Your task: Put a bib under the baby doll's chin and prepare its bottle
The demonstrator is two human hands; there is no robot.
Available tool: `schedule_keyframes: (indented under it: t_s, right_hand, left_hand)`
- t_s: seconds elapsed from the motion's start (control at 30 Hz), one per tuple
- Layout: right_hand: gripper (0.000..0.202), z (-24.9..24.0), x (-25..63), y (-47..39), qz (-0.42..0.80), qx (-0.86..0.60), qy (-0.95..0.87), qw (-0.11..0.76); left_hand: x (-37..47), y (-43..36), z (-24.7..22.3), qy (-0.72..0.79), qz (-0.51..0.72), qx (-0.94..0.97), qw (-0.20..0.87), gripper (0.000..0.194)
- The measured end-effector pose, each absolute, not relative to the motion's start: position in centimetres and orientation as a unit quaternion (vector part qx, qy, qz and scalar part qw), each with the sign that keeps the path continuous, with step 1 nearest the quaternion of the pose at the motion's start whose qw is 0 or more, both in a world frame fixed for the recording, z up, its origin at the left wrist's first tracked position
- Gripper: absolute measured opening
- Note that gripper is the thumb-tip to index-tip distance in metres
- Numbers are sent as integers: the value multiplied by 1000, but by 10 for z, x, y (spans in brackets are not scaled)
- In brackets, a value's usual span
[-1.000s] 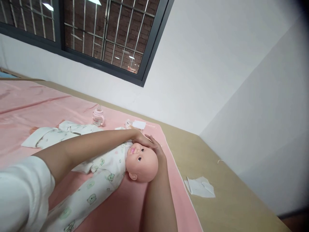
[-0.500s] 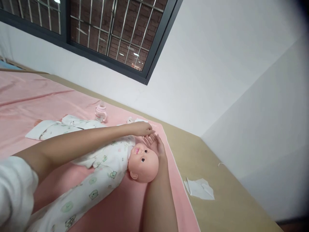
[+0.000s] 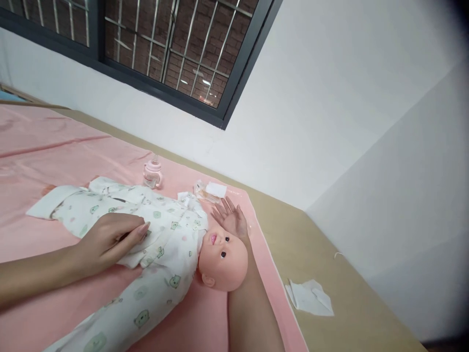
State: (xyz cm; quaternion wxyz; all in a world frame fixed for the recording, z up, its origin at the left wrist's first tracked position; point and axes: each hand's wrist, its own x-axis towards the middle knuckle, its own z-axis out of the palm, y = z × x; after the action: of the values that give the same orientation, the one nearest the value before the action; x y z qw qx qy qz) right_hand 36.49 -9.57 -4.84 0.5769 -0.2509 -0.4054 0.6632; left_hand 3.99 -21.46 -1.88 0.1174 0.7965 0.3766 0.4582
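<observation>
A bald baby doll (image 3: 223, 264) lies on its back in white pyjamas (image 3: 172, 244) printed with green bears. My right forearm passes under the doll's head. Beyond the head, my right hand (image 3: 230, 219) rests palm up with its fingers spread and nothing in it. Over the doll's belly is my left hand (image 3: 113, 239), its fingers curled and the thumb pressed near them. Its palm side faces down, so whatever it may hold is hidden. Close to my right fingertips lie a small clear packet (image 3: 202, 190) and a white folded piece (image 3: 216, 189).
A pink sheet (image 3: 47, 137) covers much of the wooden surface (image 3: 315, 244). Behind the doll stands a pink-topped baby bottle (image 3: 152, 175). A white tissue (image 3: 311, 297) lies to the right. The wall (image 3: 278, 137) and barred window (image 3: 172, 49) border the far side.
My left hand has drawn back from beside my right hand to the doll's belly. My right hand's fingers have spread. The view has shifted slightly.
</observation>
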Motion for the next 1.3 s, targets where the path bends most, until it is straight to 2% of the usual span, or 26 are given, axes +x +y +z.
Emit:
schedule_keyframes:
  t_s: [0.23,0.57,0.67,0.8,0.9,1.03,1.1,1.17,1.3]
  right_hand:
    - [46,-55,369,-79,686,-262,-386,559]
    - [43,-42,379,-77,633,-268,-376,621]
    - [38,-28,385,-76,593,-308,-381,639]
    - [32,1,391,-83,536,-409,-411,613]
    - [33,30,389,-99,473,-430,-455,620]
    - [37,68,374,-126,414,-396,-527,627]
    - [37,83,362,-141,391,-386,-567,614]
    - [36,95,349,-157,381,-391,-610,575]
    - [30,110,323,-186,389,-396,-696,456]
  left_hand:
    - [35,-212,-27,367,472,790,133,41]
    - [30,-207,-34,204,539,815,61,27]
    - [32,-206,-36,200,542,814,62,27]
    - [34,-208,-34,208,537,815,70,27]
    - [39,-211,-11,233,526,812,103,31]
    - [56,-204,46,331,504,753,262,41]
    - [68,-195,72,332,518,731,296,36]
    - [80,-184,88,323,511,735,309,24]
    - [93,-171,87,304,426,788,325,37]
